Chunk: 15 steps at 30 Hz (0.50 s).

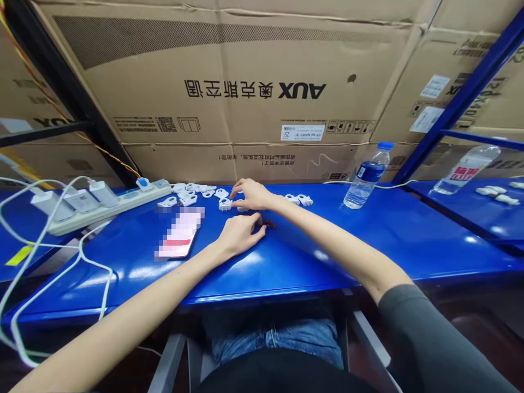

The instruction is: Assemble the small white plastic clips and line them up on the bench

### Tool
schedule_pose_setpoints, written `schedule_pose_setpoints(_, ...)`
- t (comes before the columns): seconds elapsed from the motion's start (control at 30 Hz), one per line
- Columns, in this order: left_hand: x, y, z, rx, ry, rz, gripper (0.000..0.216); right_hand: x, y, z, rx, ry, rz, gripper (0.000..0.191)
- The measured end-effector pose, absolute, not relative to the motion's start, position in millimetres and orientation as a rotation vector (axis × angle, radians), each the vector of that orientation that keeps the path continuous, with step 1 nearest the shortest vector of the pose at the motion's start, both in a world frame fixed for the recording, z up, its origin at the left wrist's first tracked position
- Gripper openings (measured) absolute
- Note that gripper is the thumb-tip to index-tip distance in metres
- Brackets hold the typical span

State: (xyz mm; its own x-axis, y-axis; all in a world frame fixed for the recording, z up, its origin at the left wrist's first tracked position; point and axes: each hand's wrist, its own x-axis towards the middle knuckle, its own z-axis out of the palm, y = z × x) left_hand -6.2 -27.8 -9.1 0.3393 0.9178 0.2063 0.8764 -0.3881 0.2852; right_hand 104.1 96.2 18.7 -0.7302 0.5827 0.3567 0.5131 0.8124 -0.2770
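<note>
My right hand reaches across above my left, its thumb and fingers apart and curved beside a white plug-shaped piece with a ring. Another white piece is partly hidden under that hand. My left hand rests low on the blue table, fingers curled and thumb bent in. Close to its fingertips are tiny red-and-dark parts; whether the fingers grip one is too small to tell. A loose group of similar white pieces lies to the left, and two more white pieces sit right of my right wrist.
A phone lies left of my hands. A white power strip with chargers and looping white cables takes up the left side. A water bottle stands at the right; another bottle is farther right. Cardboard walls the back.
</note>
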Motion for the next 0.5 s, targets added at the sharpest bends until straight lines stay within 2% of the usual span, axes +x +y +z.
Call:
schedule_pose_setpoints(0.1,-6.5,-27.5,-9.6,2.48,1.655,0.508,0.023,89.6,101.0,14.3,-0.811,-2.654,0.22,0.022)
schedule_pose_setpoints(0.27,-6.2,-27.5,-8.8,2.478,1.654,0.485,0.023,80.6,102.0,9.2,-0.834,-2.668,0.151,0.014)
schedule_pose_setpoints(0.5,-3.8,-30.7,-5.7,2.447,1.678,0.508,0.024,125.0,93.8,21.6,-0.798,-2.425,0.106,0.013)
